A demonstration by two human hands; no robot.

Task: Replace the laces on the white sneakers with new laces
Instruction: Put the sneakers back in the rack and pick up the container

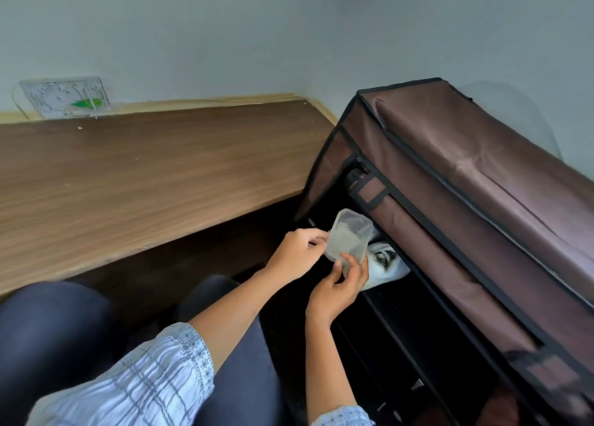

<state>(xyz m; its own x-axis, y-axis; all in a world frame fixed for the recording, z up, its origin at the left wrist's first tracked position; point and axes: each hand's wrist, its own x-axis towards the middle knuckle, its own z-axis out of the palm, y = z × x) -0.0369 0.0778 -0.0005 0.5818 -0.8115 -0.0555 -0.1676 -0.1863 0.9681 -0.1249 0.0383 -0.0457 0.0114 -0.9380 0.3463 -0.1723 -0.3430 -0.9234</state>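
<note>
We hold a clear box (348, 239) in both hands in front of the open brown rack (450, 174). Our left hand (297, 252) pinches its left edge, fingers (313, 234) together on the rim. Our right hand (342, 285) grips its lower end, fingers (348, 260) clamped on the plastic. Something pale shows inside the box. A white sneaker (387, 263) sits just behind the box on a rack shelf. The bench (144, 174) lies to the left.

Clear plastic box (348, 240), lid on, white contents inside, not resolvable as laces. Held tilted between both hands in front of the open rack shelf. White sneaker (387, 263) on that shelf, just behind the box, partly hidden.
</note>
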